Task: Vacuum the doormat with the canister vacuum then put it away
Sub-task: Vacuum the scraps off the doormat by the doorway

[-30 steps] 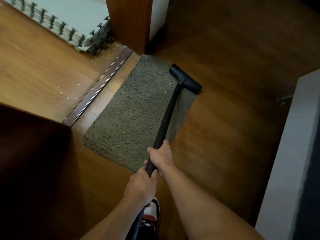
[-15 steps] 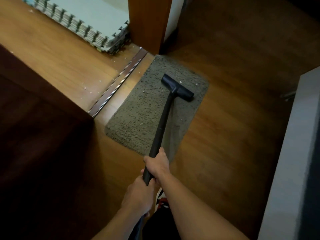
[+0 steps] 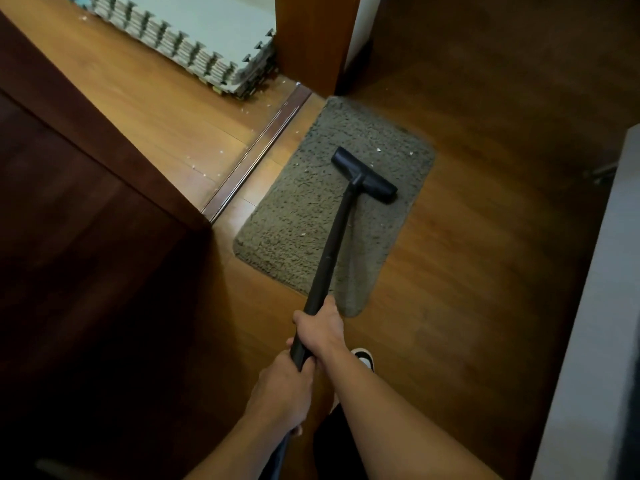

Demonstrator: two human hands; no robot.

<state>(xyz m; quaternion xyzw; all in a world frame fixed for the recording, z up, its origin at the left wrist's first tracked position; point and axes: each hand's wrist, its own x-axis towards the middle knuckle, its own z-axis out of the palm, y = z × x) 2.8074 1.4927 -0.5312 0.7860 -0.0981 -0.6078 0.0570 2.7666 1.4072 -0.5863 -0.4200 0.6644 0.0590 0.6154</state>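
Note:
A grey-brown shaggy doormat [image 3: 311,216] lies on the wooden floor by a doorway, dotted with small white crumbs. The black vacuum nozzle [image 3: 363,175] rests on the mat's upper middle, on the end of a black wand [image 3: 332,251] that slants back toward me. My right hand [image 3: 320,329] grips the wand higher up, near the mat's near corner. My left hand [image 3: 282,393] holds it just below, close to my body. The canister itself is out of sight.
A dark wooden door [image 3: 86,254] stands open on the left. A stack of foam puzzle mats [image 3: 207,39] lies beyond the threshold strip [image 3: 259,150], with white crumbs around it. A grey cabinet side [image 3: 595,323] runs down the right. My shoe [image 3: 363,356] is below the mat.
The nozzle has been pulled back from the mat's far right edge onto its middle. The view has shifted left, so the mat sits further right in the picture.

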